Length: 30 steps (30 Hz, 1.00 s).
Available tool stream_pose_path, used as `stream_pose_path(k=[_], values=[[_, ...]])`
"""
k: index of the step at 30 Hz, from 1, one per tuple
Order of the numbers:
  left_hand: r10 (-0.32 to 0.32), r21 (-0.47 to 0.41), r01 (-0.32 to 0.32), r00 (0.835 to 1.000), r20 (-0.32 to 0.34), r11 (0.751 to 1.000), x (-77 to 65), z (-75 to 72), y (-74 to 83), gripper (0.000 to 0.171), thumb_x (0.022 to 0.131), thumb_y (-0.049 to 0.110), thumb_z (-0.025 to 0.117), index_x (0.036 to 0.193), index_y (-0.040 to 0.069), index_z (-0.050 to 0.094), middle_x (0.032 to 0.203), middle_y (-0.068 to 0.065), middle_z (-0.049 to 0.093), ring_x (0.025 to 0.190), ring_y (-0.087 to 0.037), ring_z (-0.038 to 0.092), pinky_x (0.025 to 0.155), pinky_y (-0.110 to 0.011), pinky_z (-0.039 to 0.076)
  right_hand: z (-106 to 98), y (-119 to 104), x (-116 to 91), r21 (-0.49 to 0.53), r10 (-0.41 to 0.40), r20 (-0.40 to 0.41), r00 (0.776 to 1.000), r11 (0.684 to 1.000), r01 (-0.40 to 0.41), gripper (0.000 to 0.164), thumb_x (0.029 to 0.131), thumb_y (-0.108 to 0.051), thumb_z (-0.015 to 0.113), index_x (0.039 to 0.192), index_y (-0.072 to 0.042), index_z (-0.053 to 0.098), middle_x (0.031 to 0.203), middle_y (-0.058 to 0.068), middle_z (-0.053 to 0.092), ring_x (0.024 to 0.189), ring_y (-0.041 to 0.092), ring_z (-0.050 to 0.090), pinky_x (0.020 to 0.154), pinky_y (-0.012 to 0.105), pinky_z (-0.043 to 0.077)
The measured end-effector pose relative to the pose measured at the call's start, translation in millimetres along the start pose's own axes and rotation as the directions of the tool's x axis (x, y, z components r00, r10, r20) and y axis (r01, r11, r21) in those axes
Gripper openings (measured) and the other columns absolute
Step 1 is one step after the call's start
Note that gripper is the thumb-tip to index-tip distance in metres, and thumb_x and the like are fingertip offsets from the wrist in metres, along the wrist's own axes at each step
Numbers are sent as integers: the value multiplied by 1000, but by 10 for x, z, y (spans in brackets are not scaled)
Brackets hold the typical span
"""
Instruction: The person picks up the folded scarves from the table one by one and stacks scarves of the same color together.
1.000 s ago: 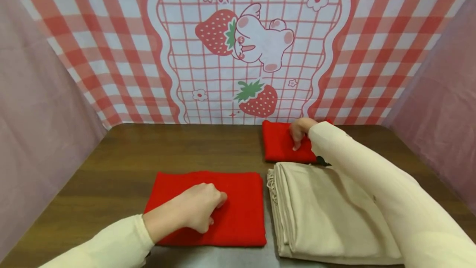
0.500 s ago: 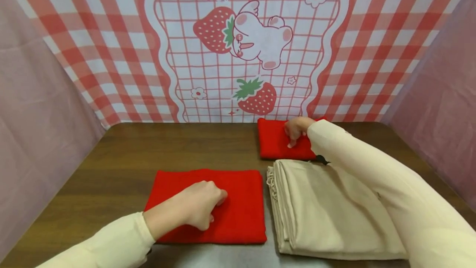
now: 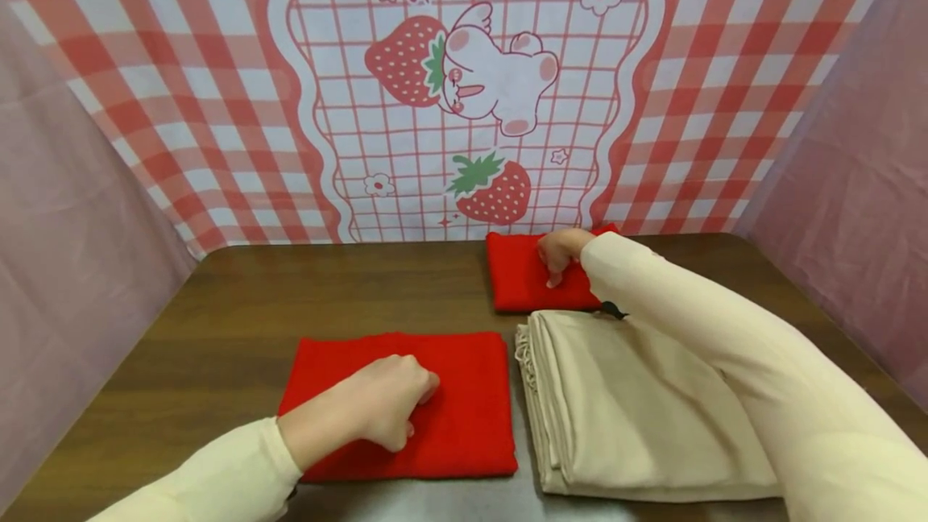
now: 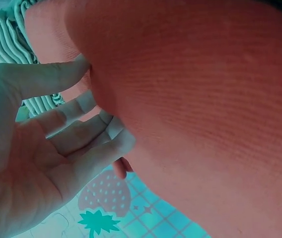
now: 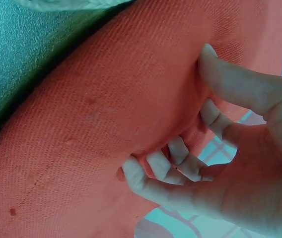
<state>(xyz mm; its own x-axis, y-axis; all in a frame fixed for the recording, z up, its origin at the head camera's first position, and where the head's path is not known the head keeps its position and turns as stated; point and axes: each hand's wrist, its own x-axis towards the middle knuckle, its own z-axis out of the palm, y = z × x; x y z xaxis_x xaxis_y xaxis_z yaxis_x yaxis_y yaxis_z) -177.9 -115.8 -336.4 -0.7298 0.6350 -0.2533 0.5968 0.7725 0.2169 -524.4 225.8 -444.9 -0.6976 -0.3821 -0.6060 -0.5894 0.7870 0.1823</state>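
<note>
My left hand (image 3: 387,401) rests with loosely bent fingers on a folded red cloth (image 3: 464,425) at the front. In the left wrist view, the thumb and fingertips touch the knitted-looking red cloth (image 4: 205,84), apart from one another. Farther back, my right hand (image 3: 561,252) is on a smaller folded red cloth (image 3: 511,280). The right wrist view has its fingertips set against the red cloth (image 5: 91,119), the thumb and forefinger apart. Some fingertips sink slightly into the fabric.
A thick folded beige cloth (image 3: 616,409) with a fringed edge lies at the front right, below the right forearm. The wooden table (image 3: 217,329) ends at a strawberry-print curtain (image 3: 464,184), with pink curtains (image 3: 65,208) at both sides.
The whole head view shifts slightly, with the far red cloth and right hand appearing a little farther left. Both hands stay in place on their cloths.
</note>
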Motion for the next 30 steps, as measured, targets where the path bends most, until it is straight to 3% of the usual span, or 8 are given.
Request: stream_pose_path(k=[2, 4, 9, 13, 20, 22, 24, 30], values=[[-1, -2, 1, 1000, 1, 1000, 1, -1, 0, 26, 70, 8, 77, 72, 15, 52, 60, 4, 47, 53, -8, 39, 48, -19, 38, 51, 61, 138, 39, 26, -11, 1000, 999, -25, 44, 74, -56, 75, 65, -17, 58, 59, -6, 47, 57, 16, 43, 54, 33, 43], [0, -4, 0, 1000, 0, 1000, -1, 0, -2, 27, 70, 7, 77, 71, 15, 51, 59, 4, 46, 52, -8, 38, 48, -19, 37, 24, 15, 118, 92, 63, -22, 998, 994, -60, 46, 71, -59, 76, 73, -17, 57, 66, -5, 47, 62, 17, 43, 57, 34, 43], [4, -7, -4, 1000, -9, 1000, -12, 7, 3, 27, 70, 6, 76, 70, 15, 51, 58, 4, 44, 52, -8, 36, 47, -19, 35, -247, -397, -360, 231, 169, -41, 985, 960, -155, 56, 68, -57, 80, 89, -13, 52, 84, 3, 53, 73, 22, 52, 60, 35, 49], [8, -3, -8, 1000, -18, 1000, -17, 11, 10, 27, 70, 6, 75, 69, 15, 50, 58, 4, 44, 52, -8, 36, 47, -19, 35, -233, -403, -332, 261, 158, -63, 986, 956, -136, 62, 62, -62, 81, 87, -13, 50, 84, 4, 53, 72, 22, 53, 58, 34, 48], [16, -12, -16, 1000, -25, 1000, -12, 16, 11, 28, 70, 5, 75, 68, 15, 49, 57, 4, 42, 51, -8, 34, 46, -19, 32, -290, -528, -399, 239, 118, -84, 990, 967, -95, 51, 75, -51, 76, 93, -11, 51, 89, 6, 52, 80, 22, 50, 66, 35, 47], [17, -10, -17, 999, -27, 1000, -8, 18, 12, 28, 70, 5, 74, 67, 15, 49, 56, 4, 41, 51, -8, 33, 46, -19, 31, -218, -415, -236, 246, 91, -95, 991, 967, -65, 55, 74, -57, 74, 95, -13, 51, 90, 6, 53, 81, 23, 51, 66, 37, 48], [13, -14, -13, 1000, -26, 1000, -7, 19, 15, 28, 70, 4, 74, 67, 15, 48, 56, 4, 40, 51, -8, 31, 45, -19, 30, -311, -558, -410, 278, 105, -91, 990, 958, -76, 53, 75, -54, 75, 95, -12, 50, 89, 6, 53, 80, 24, 51, 64, 39, 48], [10, -13, -11, 1000, -20, 1000, -8, 17, 24, 27, 70, 3, 73, 67, 15, 48, 56, 4, 39, 51, -8, 32, 45, -19, 30, -773, -1313, -1429, 367, 187, -67, 980, 918, -150, 36, 85, -34, 72, 89, -10, 46, 82, 2, 45, 78, 20, 47, 59, 34, 44]])
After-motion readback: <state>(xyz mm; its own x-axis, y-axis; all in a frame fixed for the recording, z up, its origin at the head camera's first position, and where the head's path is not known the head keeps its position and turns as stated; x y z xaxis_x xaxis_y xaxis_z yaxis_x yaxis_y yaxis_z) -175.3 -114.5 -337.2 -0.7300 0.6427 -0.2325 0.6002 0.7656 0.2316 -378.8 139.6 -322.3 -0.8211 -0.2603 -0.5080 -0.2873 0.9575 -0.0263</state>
